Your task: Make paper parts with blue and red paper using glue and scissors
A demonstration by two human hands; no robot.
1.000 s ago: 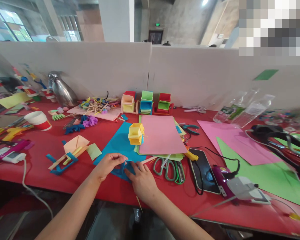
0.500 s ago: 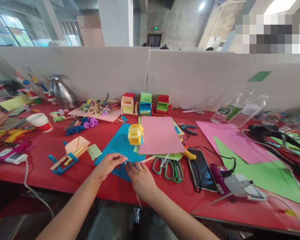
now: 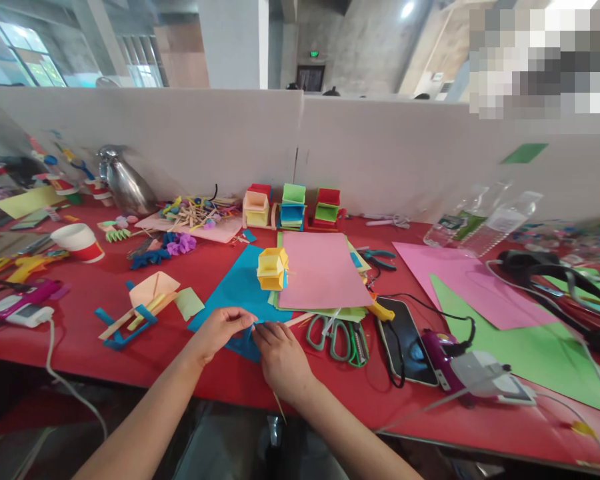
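Observation:
Near the table's front edge, my left hand [image 3: 225,331] pinches a small blue paper piece [image 3: 259,323] between thumb and index finger. My right hand [image 3: 284,360] presses against it from the other side, its fingers bent together over the paper and hiding most of it. A thin stick [image 3: 279,407] pokes out below my right hand; its upper end is hidden. Under both hands lies a blue sheet [image 3: 230,288]. A yellow folded-paper wheel [image 3: 273,269] stands just beyond, touching a stack topped by a pink sheet [image 3: 325,270].
Right of my hands lie scissors [image 3: 330,337], a green cutter [image 3: 359,345], a phone [image 3: 405,341] and a purple device [image 3: 445,360]. Leftward are a blue paper-strip frame [image 3: 130,327] and a paper cup [image 3: 77,241]. Three coloured paper wheels [image 3: 293,207] line the partition [image 3: 180,140].
My hands stay almost in place, with the right fingers drawn slightly closer together. Another person's hand at the far left has gone out of view. The camera has shifted a little.

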